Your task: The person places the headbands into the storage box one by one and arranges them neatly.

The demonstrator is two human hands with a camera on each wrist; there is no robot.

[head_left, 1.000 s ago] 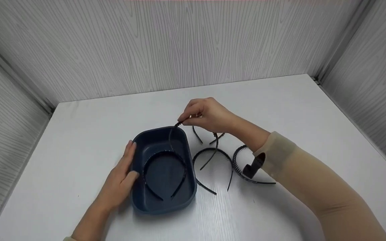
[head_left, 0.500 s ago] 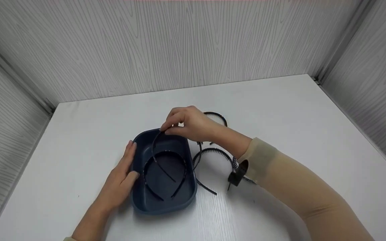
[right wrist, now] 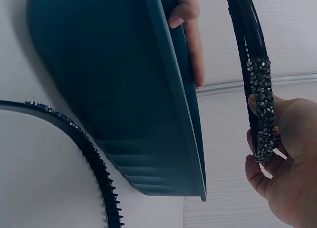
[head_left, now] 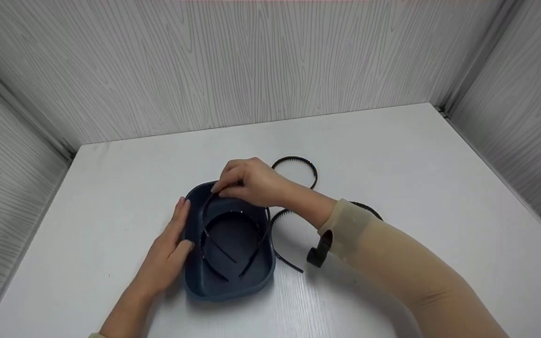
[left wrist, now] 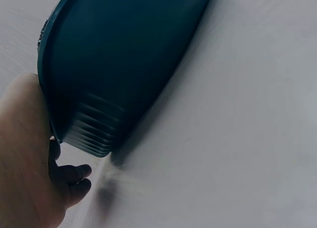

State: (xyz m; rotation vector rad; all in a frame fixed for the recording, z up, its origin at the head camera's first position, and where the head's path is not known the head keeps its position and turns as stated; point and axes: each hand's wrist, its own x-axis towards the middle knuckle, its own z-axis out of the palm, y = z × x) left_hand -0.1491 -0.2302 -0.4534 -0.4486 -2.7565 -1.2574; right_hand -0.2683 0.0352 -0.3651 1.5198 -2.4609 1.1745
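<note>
My left hand point(head_left: 169, 253) holds the left side of a dark blue basin point(head_left: 223, 296), thumb at the rim and fingers along the outer wall. Over the basin's far end, my right hand point(head_left: 257, 182) pinches a black headband point(right wrist: 261, 94) at its crown. Grey sparkling stones cover that part, seen in the right wrist view. The headband's two ends hang down into the basin. Beneath them, a second dark headband point(head_left: 231, 212) lies on the basin floor, its ends toward the front. The left wrist view shows mostly the basin's outer wall point(left wrist: 119, 54).
Several more toothed headbands lie on the white table point(head_left: 111, 197), right of the basin: one farther back point(head_left: 316, 172), one beside the wall point(head_left: 289, 266), another point(head_left: 368, 208) partly under the right sleeve. Grey wood-grain panels point(head_left: 251, 61) enclose the table.
My right hand has moved left and toward me, bringing the pinched headband from the basin's far right corner to over its inside and lower. My left hand and the basin stay put.
</note>
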